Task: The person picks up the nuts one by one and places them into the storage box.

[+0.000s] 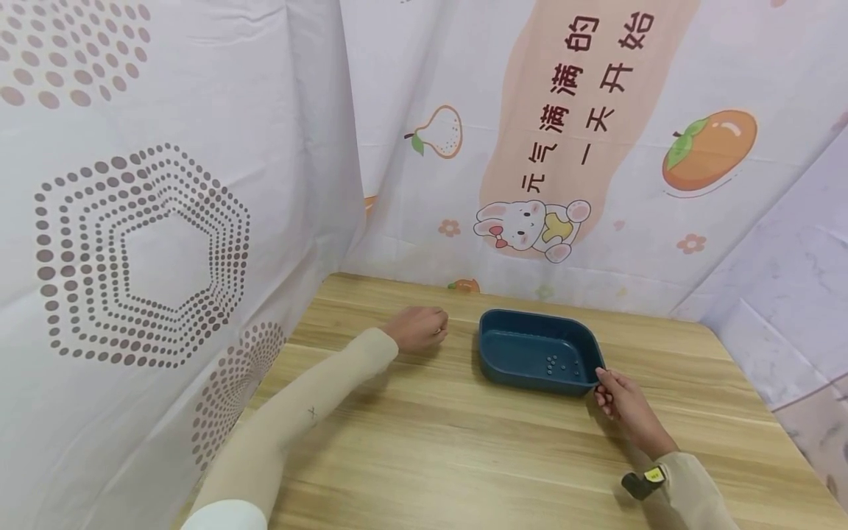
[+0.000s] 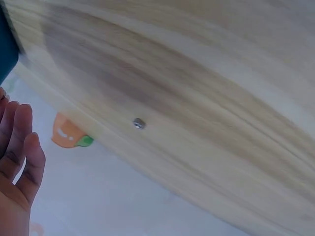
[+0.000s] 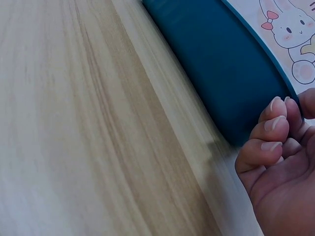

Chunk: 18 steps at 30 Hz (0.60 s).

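A dark blue tray (image 1: 523, 352) stands on the wooden table with several small metal nuts (image 1: 551, 361) lying in its right part. At its near right corner, my right hand (image 1: 626, 408) pinches the rim between thumb and fingers; the right wrist view shows those fingers (image 3: 268, 128) curled against the wall. Left of the tray and apart from it, my left hand (image 1: 417, 329) is above the table with bent fingers. Its thumb and index tips are mostly cut off in the left wrist view, so anything between them is hidden. One small metal nut (image 2: 139, 123) lies on the table near that hand.
The wooden table (image 1: 424, 449) meets a printed cloth (image 1: 424, 250) along its back edge. More cloth hangs at the left (image 1: 172, 265) and right. A small black device (image 1: 641, 484) sits at my right wrist.
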Each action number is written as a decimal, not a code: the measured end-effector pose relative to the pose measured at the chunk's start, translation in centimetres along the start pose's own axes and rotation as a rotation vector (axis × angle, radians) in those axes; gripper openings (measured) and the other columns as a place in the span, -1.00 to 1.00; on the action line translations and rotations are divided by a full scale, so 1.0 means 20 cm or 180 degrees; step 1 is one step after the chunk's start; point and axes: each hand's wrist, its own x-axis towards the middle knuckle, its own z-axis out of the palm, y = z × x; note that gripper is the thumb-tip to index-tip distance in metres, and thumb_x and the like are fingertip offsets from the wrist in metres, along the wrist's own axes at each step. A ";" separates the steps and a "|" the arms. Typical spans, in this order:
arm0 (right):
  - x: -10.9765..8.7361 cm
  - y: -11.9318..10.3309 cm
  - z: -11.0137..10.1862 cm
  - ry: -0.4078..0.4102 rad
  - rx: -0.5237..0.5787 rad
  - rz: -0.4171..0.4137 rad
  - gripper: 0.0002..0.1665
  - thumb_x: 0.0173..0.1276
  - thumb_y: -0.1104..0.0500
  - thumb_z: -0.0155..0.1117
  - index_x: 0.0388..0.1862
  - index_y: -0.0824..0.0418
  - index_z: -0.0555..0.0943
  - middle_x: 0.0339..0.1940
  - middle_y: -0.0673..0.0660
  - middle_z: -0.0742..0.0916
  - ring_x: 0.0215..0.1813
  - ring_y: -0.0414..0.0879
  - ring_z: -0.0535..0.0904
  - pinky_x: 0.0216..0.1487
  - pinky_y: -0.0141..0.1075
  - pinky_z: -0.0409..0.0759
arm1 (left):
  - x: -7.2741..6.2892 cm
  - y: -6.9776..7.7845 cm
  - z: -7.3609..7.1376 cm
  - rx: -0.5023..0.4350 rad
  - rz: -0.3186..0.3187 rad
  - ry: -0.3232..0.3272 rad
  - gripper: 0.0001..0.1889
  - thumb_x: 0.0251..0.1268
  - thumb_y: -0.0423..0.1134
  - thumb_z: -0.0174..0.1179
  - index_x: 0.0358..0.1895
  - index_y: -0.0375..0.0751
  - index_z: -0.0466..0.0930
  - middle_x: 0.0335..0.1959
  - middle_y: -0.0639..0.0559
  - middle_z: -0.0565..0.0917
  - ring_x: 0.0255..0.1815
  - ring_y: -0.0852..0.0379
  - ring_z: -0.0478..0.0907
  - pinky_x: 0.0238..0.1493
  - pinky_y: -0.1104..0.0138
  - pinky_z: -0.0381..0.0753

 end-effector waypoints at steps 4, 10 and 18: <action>0.00 0.00 0.00 -0.0020 -0.0004 0.0015 -0.46 0.68 -0.15 -0.05 -0.35 0.26 0.42 -0.55 -0.03 0.53 -0.56 -0.27 0.39 -0.56 -0.44 0.40 | 0.03 0.02 0.00 0.0015 0.0074 0.0054 -0.84 0.52 -0.20 0.11 -0.18 -0.12 0.67 -0.28 0.13 0.65 -0.39 0.32 0.52 -0.40 0.47 0.53; 0.00 -0.01 0.00 -0.0019 -0.0025 0.0004 -0.45 0.68 -0.16 -0.05 -0.34 0.26 0.41 -0.54 -0.02 0.53 -0.55 -0.27 0.39 -0.55 -0.44 0.40 | 0.09 0.05 0.01 0.0050 0.0168 0.0131 -0.84 0.53 -0.20 0.09 -0.17 -0.12 0.66 -0.28 0.13 0.64 -0.37 0.32 0.52 -0.37 0.47 0.54; 0.00 0.00 0.00 0.0009 -0.0065 0.0011 -0.44 0.69 -0.17 -0.06 -0.33 0.28 0.41 -0.54 -0.03 0.52 -0.55 -0.27 0.38 -0.55 -0.44 0.39 | 0.15 0.10 0.00 0.0028 0.0201 0.0193 -0.84 0.54 -0.18 0.12 -0.17 -0.11 0.67 -0.28 0.13 0.64 -0.34 0.30 0.54 -0.34 0.44 0.56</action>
